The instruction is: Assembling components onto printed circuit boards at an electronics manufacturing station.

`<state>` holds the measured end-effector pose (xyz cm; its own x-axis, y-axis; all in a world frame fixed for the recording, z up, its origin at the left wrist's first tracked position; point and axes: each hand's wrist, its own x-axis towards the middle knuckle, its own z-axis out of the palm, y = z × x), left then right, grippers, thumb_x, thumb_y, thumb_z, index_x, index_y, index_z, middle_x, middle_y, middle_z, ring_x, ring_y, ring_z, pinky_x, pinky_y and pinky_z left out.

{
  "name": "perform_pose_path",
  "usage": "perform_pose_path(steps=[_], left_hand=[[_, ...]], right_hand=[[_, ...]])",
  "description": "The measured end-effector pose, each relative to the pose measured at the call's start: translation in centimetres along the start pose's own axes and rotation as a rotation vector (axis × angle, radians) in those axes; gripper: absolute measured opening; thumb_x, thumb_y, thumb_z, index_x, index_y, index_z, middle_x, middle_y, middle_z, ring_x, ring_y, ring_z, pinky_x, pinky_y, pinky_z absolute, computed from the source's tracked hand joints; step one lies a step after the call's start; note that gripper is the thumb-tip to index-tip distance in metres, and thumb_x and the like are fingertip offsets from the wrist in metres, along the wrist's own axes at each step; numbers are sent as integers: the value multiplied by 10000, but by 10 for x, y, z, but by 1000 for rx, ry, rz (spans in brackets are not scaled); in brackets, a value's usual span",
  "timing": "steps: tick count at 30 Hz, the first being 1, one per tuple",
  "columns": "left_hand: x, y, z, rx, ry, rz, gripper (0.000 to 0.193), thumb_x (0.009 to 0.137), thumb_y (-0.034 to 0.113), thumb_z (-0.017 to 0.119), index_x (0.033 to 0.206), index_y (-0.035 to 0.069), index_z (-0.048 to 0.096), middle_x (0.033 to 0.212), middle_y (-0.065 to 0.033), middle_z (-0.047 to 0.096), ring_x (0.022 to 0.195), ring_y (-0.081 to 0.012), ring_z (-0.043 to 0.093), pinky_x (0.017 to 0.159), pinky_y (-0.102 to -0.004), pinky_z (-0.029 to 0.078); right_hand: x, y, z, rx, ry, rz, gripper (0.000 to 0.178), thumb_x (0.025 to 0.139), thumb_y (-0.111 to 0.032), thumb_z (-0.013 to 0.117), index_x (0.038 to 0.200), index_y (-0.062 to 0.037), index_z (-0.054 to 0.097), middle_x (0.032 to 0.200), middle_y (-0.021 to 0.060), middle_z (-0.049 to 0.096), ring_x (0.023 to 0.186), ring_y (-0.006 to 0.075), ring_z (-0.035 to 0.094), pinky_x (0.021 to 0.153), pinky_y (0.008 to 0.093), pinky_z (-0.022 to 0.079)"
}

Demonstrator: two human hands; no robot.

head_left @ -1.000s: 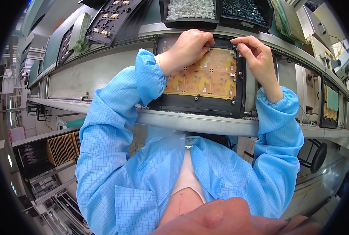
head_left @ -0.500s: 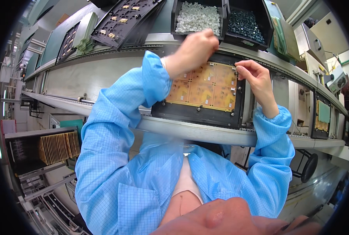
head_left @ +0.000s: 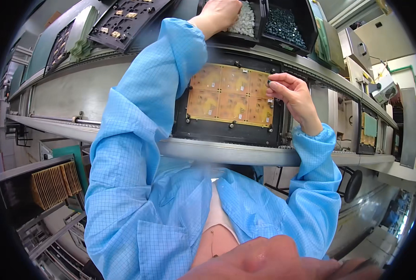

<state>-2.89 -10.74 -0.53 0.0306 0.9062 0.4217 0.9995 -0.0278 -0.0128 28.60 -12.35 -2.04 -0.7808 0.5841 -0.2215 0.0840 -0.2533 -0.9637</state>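
1. Left hand [head_left: 218, 14] is at white plastic parts [head_left: 245, 22], apparently the picking step; fingertips hidden, so grip cannot be told
2. Next move probably calls for singling one out
3. Right hand [head_left: 293, 97] pinches a tiny dark part [head_left: 269, 82]
4. Yellow circuit panel [head_left: 232, 97] lies flat just left of that pinch, long axis running left to right

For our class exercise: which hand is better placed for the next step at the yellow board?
Likely the right hand: it seems to pinch a small dark part at the yellow board; the left hand is at the bin of white parts.
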Motion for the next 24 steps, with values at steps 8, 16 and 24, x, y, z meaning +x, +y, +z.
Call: perform_pose_path(steps=[8,16,24], left_hand=[[-14,25,-10,-132,149,-102,162,798,194,693,746,42,713,811,-195,695,831,-345,704,750,-448,562],[-9,36,-21,-432,175,-175,217,745,240,786,756,27,746,781,-189,708,764,-347,704,727,-433,561],[-13,45,-50,-778,154,-194,189,716,189,796,796,20,767,759,-191,711,711,-306,718,696,-392,564]], right_hand=[[2,-7,7,-195,30,19,176,941,-72,681,1095,11,699,973,77,705,820,126,693,778,245,571],[13,-16,23,-986,220,-329,137,858,-47,723,987,-20,757,823,31,609,699,91,571,654,239,470],[17,-14,14,-1111,225,-359,144,857,-91,741,979,-17,761,803,45,593,709,132,584,655,261,472]])
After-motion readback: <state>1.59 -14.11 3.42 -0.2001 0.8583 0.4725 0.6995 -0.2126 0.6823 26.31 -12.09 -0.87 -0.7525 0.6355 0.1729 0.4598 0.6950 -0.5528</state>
